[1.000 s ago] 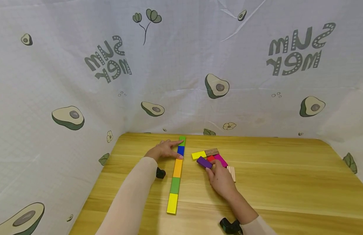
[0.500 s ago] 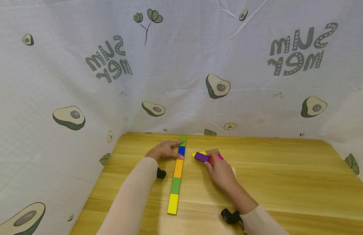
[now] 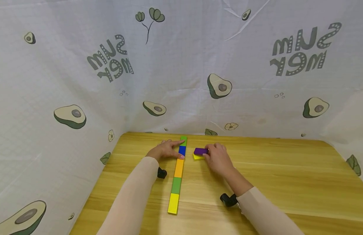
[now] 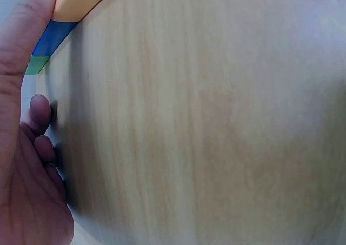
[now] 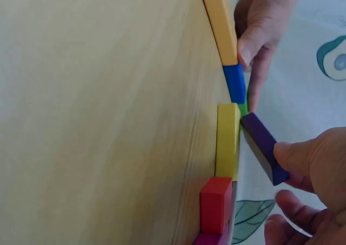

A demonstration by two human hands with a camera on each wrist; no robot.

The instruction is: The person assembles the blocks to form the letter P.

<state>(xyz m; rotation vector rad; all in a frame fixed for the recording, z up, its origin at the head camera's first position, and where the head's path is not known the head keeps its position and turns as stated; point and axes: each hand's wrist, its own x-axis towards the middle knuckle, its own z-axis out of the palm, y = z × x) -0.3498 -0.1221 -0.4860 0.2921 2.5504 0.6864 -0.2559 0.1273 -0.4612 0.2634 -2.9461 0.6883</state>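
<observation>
My right hand (image 3: pixel 219 160) pinches a purple block (image 3: pixel 200 151) between thumb and finger. In the right wrist view the purple block is raised at an angle, one end close to a yellow block (image 5: pixel 227 142). My left hand (image 3: pixel 165 150) rests at the far part of a straight row of blocks. Its index finger lies on the far green block (image 3: pixel 183 141), and its thumb touches where the blue block (image 3: pixel 182 150) meets the orange block (image 3: pixel 179 168). Nearer along the row come another green block (image 3: pixel 176 185) and a yellow block (image 3: pixel 173 204).
By the loose yellow block lie a red block (image 5: pixel 216 207) and a magenta block (image 5: pixel 211 238), hidden behind my right hand in the head view. A printed cloth (image 3: pixel 187 65) hangs behind the wooden table (image 3: pixel 287 182). Black wrist cameras (image 3: pixel 228 199) sit close over it.
My right hand has carried the purple block away from me and slightly left, over the loose yellow block, and now covers the other loose blocks. The left hand holds its place on the row.
</observation>
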